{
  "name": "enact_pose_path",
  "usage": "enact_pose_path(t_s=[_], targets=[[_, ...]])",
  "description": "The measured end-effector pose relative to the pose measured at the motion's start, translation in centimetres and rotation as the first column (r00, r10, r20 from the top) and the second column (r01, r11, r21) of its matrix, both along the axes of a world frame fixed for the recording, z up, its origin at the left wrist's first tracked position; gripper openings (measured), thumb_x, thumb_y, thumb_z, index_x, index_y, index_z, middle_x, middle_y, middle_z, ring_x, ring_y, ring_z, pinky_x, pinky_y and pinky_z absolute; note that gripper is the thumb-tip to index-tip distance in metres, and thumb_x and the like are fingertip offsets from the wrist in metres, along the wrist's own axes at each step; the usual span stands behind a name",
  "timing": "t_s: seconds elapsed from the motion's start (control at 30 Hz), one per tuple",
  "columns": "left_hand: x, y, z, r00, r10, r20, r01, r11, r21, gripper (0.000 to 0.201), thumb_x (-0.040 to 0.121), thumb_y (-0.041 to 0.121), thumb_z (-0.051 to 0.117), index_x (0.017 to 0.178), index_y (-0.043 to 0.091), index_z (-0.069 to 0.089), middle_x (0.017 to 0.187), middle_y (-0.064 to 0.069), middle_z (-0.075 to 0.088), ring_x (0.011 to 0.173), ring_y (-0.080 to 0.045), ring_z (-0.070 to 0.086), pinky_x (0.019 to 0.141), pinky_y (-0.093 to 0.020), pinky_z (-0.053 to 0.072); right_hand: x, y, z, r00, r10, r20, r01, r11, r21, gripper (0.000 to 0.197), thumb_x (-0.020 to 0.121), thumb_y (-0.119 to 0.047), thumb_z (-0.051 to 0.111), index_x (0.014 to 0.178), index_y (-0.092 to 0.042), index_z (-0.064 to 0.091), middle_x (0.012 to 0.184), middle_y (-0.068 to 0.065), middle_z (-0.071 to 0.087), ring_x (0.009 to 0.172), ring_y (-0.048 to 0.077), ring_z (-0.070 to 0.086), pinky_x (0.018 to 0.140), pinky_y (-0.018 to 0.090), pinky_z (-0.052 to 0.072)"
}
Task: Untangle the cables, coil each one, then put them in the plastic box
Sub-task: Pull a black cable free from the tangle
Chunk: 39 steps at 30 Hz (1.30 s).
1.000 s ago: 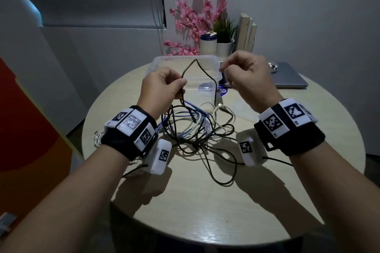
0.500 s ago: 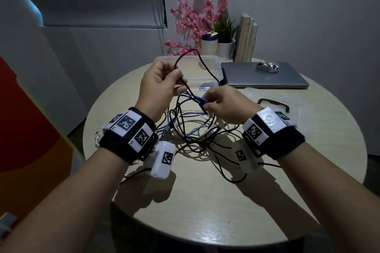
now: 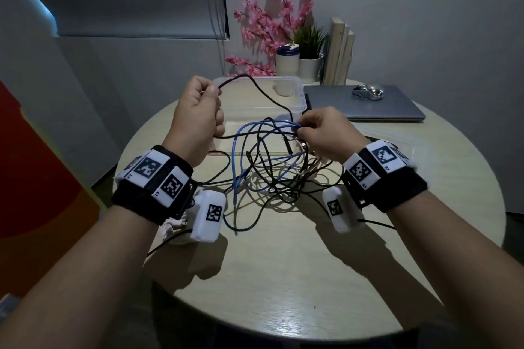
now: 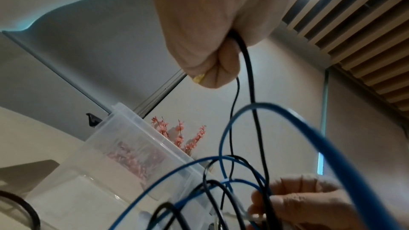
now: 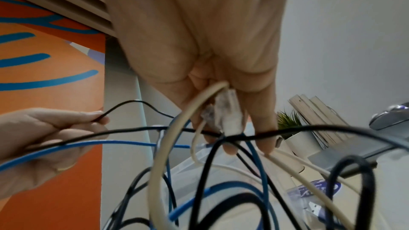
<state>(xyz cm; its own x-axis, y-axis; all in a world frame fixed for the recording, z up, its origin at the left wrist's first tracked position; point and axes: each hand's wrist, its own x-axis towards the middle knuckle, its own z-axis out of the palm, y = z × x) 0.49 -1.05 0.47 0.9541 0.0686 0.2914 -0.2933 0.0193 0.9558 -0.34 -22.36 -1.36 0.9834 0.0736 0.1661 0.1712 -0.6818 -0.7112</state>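
Cable tangle: black, blue and cream leads looped through one another, partly lifted off the round table, the rest lying on it between the two wrists. No cable free yet, none coiled.

Black cable: one stretch arcs up from the knot over the box to the left hand, which is fisted round it, thumb pinching the lead at the top. Left wrist view confirms the black lead running out of the curled fingers.

Right hand: raised at the near-right corner of the box, fingers closed on a bundle. Right wrist view shows a cream cable and a clear-plastic network plug held in the fingers, black and blue cable strands crossing under the fingertips.

Plastic box: clear, lid off, just behind the tangle; no cable coiled inside as far as I can see.

Behind: closed laptop with a mouse on it, pink artificial blossoms, small potted plant.

Judgement: early stage. Untangling under way; all coiling and boxing remain.
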Motion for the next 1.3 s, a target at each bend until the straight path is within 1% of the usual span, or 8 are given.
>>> enact_pose_path(t_s=[0.13, 0.27, 0.43, 0.6, 0.73, 0.9, 1.1, 1.3], targets=[[-0.6, 1.1, 0.1, 0.992, -0.077, -0.102, 0.097, 0.974, 0.206, 0.024, 0.098, 0.012, 0.048, 0.074, 0.016, 0.048, 0.044, 0.01, 0.032, 0.034, -0.004, 0.023, 0.037, -0.012, 0.021, 0.2, -0.6, 0.2, 0.998, -0.053, 0.021, 0.054, 0.998, -0.011, 0.017, 0.091, -0.013, 0.054, 0.094, -0.016, 0.07, 0.071, -0.002, 0.062, 0.055, 0.009, 0.049, 0.045, 0.012, 0.036], [-0.6, 1.8, -0.2, 0.992, 0.061, -0.113, 0.031, 0.738, 0.674, 0.02, 0.09, 0.027, 0.063, 0.073, 0.017, 0.063, 0.055, 0.003, 0.05, 0.044, -0.011, 0.041, 0.042, -0.019, 0.031, 0.3, -0.8, 0.2, 0.998, -0.049, 0.025, 0.049, 0.999, 0.006, 0.019, 0.093, -0.014, 0.053, 0.104, -0.016, 0.068, 0.087, 0.002, 0.065, 0.069, 0.012, 0.056, 0.054, 0.016, 0.038], [-1.4, 0.3, -0.6, 0.919, 0.214, 0.332, -0.393, 0.405, 0.826, 0.023, 0.09, 0.021, 0.055, 0.111, 0.025, 0.062, 0.117, -0.002, 0.052, 0.113, -0.022, 0.046, 0.1, -0.041, 0.035, 0.0, -0.2, 0.2, 1.0, -0.02, -0.006, 0.02, 0.997, 0.072, 0.018, 0.094, -0.012, 0.052, 0.104, -0.016, 0.067, 0.085, 0.002, 0.065, 0.081, 0.018, 0.062, 0.064, 0.022, 0.046], [-2.6, -2.6, -1.2, 0.818, -0.223, 0.53, -0.331, 0.571, 0.751, 0.015, 0.083, 0.02, 0.056, 0.088, 0.016, 0.07, 0.09, 0.002, 0.062, 0.091, -0.018, 0.053, 0.09, -0.029, 0.037, -0.2, 0.3, 0.6, 1.0, 0.018, -0.003, -0.018, 0.996, 0.089, 0.016, 0.093, -0.011, 0.054, 0.098, -0.016, 0.068, 0.079, 0.004, 0.065, 0.071, 0.014, 0.057, 0.059, 0.021, 0.044], [-2.0, -3.8, -2.5, 0.937, -0.201, 0.286, -0.231, 0.259, 0.938, 0.028, 0.087, 0.047, 0.06, 0.1, 0.025, 0.072, 0.092, 0.006, 0.068, 0.093, -0.019, 0.053, 0.082, -0.034, 0.041, -0.4, 0.5, 0.7, 1.0, 0.03, -0.002, -0.03, 0.993, 0.112, 0.014, 0.092, -0.011, 0.056, 0.093, -0.016, 0.068, 0.082, 0.012, 0.069, 0.073, 0.019, 0.06, 0.065, 0.03, 0.049], [-1.6, -3.3, -2.4, 0.948, -0.104, 0.299, -0.238, 0.389, 0.89, 0.022, 0.088, 0.03, 0.066, 0.105, 0.017, 0.071, 0.096, -0.003, 0.067, 0.089, -0.02, 0.06, 0.079, -0.033, 0.047, -0.4, 0.0, 0.5, 0.999, 0.032, -0.012, -0.03, 0.99, 0.136, 0.013, 0.094, -0.013, 0.055, 0.092, -0.014, 0.068, 0.085, 0.009, 0.071, 0.082, 0.02, 0.067, 0.074, 0.034, 0.053], [-1.5, -2.9, -1.9, 0.958, -0.095, 0.269, -0.226, 0.322, 0.919, 0.015, 0.096, 0.024, 0.044, 0.093, 0.016, 0.056, 0.093, -0.001, 0.059, 0.082, -0.02, 0.051, 0.069, -0.032, 0.039, -0.3, 0.0, 0.3, 1.0, 0.019, -0.022, -0.016, 0.994, 0.111, 0.013, 0.094, -0.015, 0.054, 0.091, -0.02, 0.066, 0.09, 0.007, 0.071, 0.09, 0.022, 0.067, 0.071, 0.031, 0.053], [-1.4, -1.9, -0.6, 0.989, -0.018, 0.144, -0.065, 0.835, 0.547, 0.014, 0.103, 0.018, 0.032, 0.094, 0.015, 0.042, 0.078, 0.002, 0.061, 0.071, -0.012, 0.058, 0.061, -0.021, 0.042, -0.1, -0.6, -0.2, 0.999, -0.03, -0.029, 0.034, 0.993, 0.115, 0.027, 0.094, -0.012, 0.053, 0.075, -0.03, 0.061, 0.093, 0.014, 0.071, 0.089, 0.03, 0.068, 0.08, 0.038, 0.054]])
